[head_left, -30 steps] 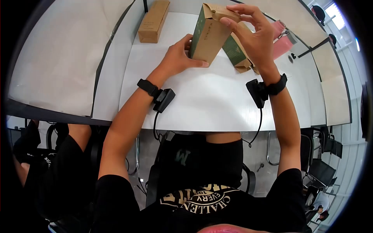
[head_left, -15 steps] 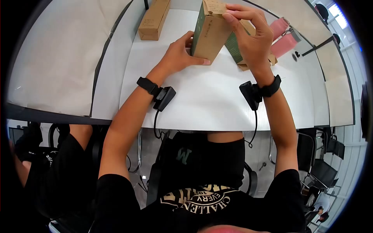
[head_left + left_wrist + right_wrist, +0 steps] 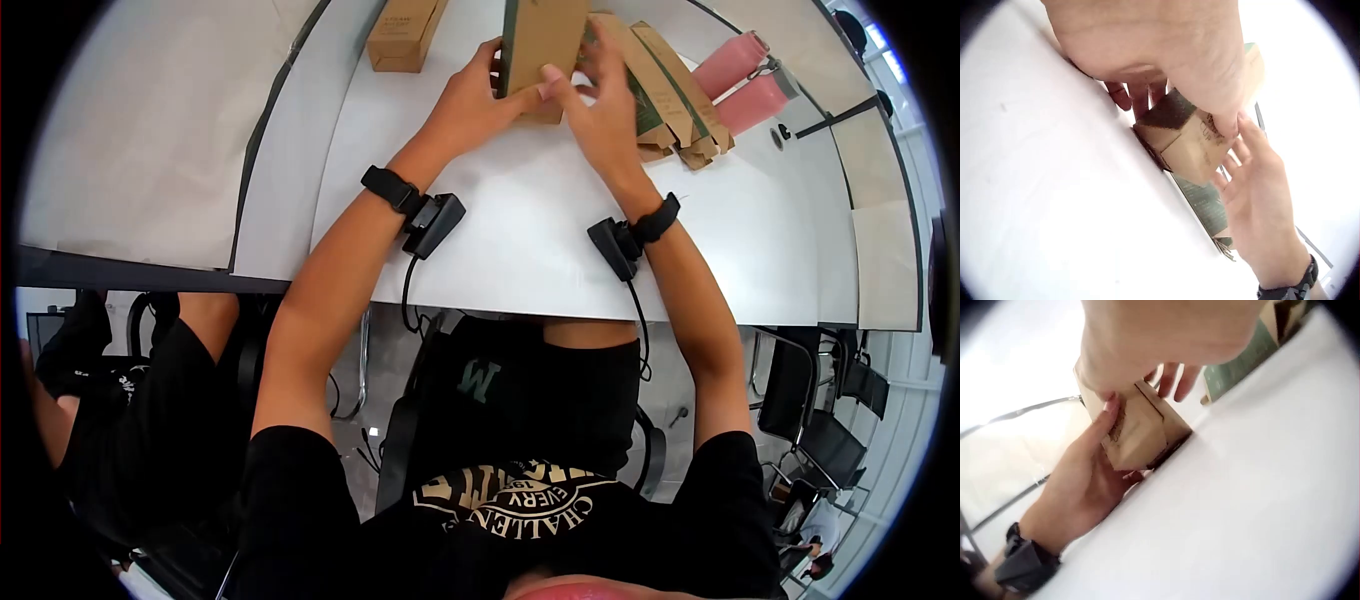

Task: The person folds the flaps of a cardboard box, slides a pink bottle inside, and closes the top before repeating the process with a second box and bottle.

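A tall brown cardboard box [image 3: 548,42] with a green side stands before me, its top cut off by the head view's upper edge. My left hand [image 3: 468,108] grips its lower left, thumb across the near face and fingers round the green side. Printed letters show by the thumb in the left wrist view. My right hand [image 3: 608,125] is at the lower right, its thumb on the near face beside the left thumb. Its fingers [image 3: 1179,381] hang beside the box's right side, spread a little off the cardboard in the right wrist view.
Two more brown-and-green boxes [image 3: 690,95] lie side by side right of my right hand, with crumpled end flaps. Two pink bottles [image 3: 752,104] lie beyond them. Another brown box [image 3: 402,38] stands at the back left by the partition [image 3: 275,150]. All are on the white table [image 3: 520,230].
My right hand has left the box's top and come down to its lower right side. The left hand keeps its grip. The view has shifted, uncovering more of the boxes at right.
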The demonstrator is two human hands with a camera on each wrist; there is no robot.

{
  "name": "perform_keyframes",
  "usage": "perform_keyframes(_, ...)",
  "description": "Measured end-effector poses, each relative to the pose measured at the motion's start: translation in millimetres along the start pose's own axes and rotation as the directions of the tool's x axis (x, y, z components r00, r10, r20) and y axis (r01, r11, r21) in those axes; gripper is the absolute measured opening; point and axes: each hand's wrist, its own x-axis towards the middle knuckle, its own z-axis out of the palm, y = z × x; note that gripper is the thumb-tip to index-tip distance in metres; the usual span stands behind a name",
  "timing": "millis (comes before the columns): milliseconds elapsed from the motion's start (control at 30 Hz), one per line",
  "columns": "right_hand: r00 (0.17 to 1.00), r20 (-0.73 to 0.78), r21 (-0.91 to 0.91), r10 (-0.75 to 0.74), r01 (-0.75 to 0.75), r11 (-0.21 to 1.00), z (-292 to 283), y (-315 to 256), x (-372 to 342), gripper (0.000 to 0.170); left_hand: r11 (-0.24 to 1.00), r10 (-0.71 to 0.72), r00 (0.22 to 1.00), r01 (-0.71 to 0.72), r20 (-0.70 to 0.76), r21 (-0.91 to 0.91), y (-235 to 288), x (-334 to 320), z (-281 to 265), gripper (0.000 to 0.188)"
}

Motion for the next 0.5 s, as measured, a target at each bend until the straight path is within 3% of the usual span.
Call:
perform_keyframes(33, 0.990, 0.135, -0.044, 0.040, -0.034, 0.998, 2, 16, -4, 0.058, 1.000, -0.001, 0.999, 0.000, -0.044, -0.009, -4, 1, 1, 0.094)
perform_keyframes(167, 0.931, 0.227, 0.071, 0.284, -0.307, 0.949, 16, 28, -4, 0.057, 0.992, -0.071, 0.989, 0.055, -0.133, -0.117, -5, 2, -4, 0.084)
perform_keyframes(200, 0.917, 0.252, 0.022, 0.309, -0.324, 0.946, 18, 28, -4, 0.058, 0.985, -0.099, 0.983, 0.075, -0.154, -0.157, -8, 3, -4, 0.082)
perform_keyframes(333, 0.902, 0.272, -0.075, 0.336, -0.328, 0.942, 22, 28, 0, 0.068, 0.980, -0.185, 0.939, 0.154, -0.288, -0.127, -4, 4, -10, 0.075)
perform_keyframes(433, 0.923, 0.269, -0.096, 0.277, -0.260, 0.961, 24, 22, -5, 0.079, 0.997, -0.065, 0.912, 0.074, -0.404, 0.006, -8, 5, -12, 0.069)
perform_keyframes(500, 0.937, 0.261, -0.078, 0.231, -0.218, 0.973, 23, 24, -9, 0.084, 0.990, -0.132, 0.910, 0.141, -0.394, -0.006, 0, 1, -12, 0.064)
